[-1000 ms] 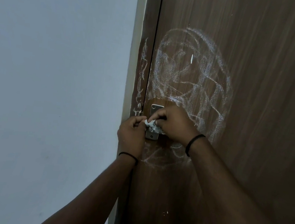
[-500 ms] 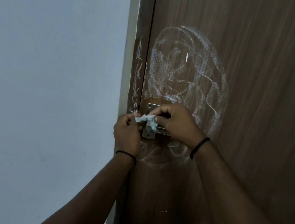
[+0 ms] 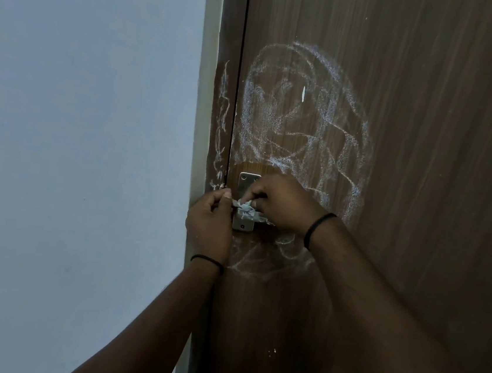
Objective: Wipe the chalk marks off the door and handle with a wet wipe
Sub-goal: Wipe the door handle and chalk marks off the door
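Both hands, left hand [image 3: 210, 222] and right hand [image 3: 282, 202], pinch the crumpled white wet wipe [image 3: 244, 207] at the shiny metal handle plate [image 3: 246, 183]; big white chalk scribbles [image 3: 305, 116] are left on the brown wooden door [image 3: 427, 145].

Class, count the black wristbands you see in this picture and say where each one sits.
2. One black wristband circles the left wrist, below the left hand; the other circles the right wrist, beside the right hand. None looks hidden.
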Available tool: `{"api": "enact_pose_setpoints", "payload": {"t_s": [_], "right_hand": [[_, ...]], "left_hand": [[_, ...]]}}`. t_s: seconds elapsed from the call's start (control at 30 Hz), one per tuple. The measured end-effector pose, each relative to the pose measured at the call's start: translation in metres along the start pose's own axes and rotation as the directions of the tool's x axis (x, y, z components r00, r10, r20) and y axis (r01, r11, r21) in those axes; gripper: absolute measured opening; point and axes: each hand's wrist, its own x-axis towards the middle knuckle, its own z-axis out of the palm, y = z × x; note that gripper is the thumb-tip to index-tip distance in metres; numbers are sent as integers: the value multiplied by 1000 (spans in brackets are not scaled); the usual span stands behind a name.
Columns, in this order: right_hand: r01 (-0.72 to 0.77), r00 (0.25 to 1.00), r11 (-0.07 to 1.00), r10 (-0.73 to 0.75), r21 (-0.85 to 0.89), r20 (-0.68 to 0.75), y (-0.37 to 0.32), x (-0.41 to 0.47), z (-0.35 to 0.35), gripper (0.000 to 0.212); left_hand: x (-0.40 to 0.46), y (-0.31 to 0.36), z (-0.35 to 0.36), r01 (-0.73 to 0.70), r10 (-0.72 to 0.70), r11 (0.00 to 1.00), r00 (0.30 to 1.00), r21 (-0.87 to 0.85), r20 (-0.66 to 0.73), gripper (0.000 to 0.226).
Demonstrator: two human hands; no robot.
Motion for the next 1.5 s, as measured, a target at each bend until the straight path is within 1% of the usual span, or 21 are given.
{"api": "enact_pose_setpoints", "payload": {"t_s": [0.13,0.2,0.33,0.37,0.43,0.5,0.57,0.67,0.8,0.87,0.97,1.07,1.23,1.33,1.43,1.5], "right_hand": [[-22,998,997,17,-68,-65,-9,1,8,24],[-15,999,996,11,-89,-46,-15,-1,14,27],[-33,999,999,34,-14,27,-4,-4,-4,21],[-45,999,998,46,-32,20,-2,-2,-7,21],[-58,997,997,56,-53,-43,-6,4,-4,22],[-31,996,998,27,-51,-82,-14,6,6,23],[5,999,999,-6,-41,-36,-16,6,10,22],[8,997,1000,-9,19,73,-13,0,-9,21],[-101,988,995,100,0,116,7,-11,-31,20],[-106,990,994,103,21,93,10,-14,-27,21],[-37,999,999,36,38,24,-1,-14,-13,21],[-1,1000,998,1,68,4,0,-19,-10,23],[-126,991,988,122,93,54,33,-44,-39,24],[-178,984,981,175,80,41,38,-49,-44,22],[-125,992,988,126,93,-9,25,-46,-28,23],[-63,993,996,69,67,-93,15,-43,-14,25]], "left_hand": [[-5,8,2,20,-20,1000,1000,-13,8,22],[-8,10,2,25,-24,999,999,-24,24,22],[-11,12,1,33,-31,998,999,-50,33,18],[-10,12,1,37,-35,998,999,-60,28,17],[-8,10,2,45,-44,996,999,-73,19,16],[-5,6,3,54,-54,996,999,-74,3,14],[-3,1,3,63,-65,996,998,-63,-22,12],[-2,-3,0,62,-63,997,997,-44,-35,15],[4,-4,-2,73,-74,996,997,-54,-25,15],[3,-3,1,74,-76,995,997,-63,-23,14],[-2,-1,7,72,-75,995,997,-71,-36,14],[-7,0,13,76,-80,991,996,-108,-30,13],[-6,-1,14,85,-95,984,994,-157,-57,14],[-7,-2,17,108,-123,976,990,-188,-72,15],[-9,-2,16,147,-163,967,984,-206,-64,14],[-10,-2,14,160,-172,968,984,-192,-47,14]]}}
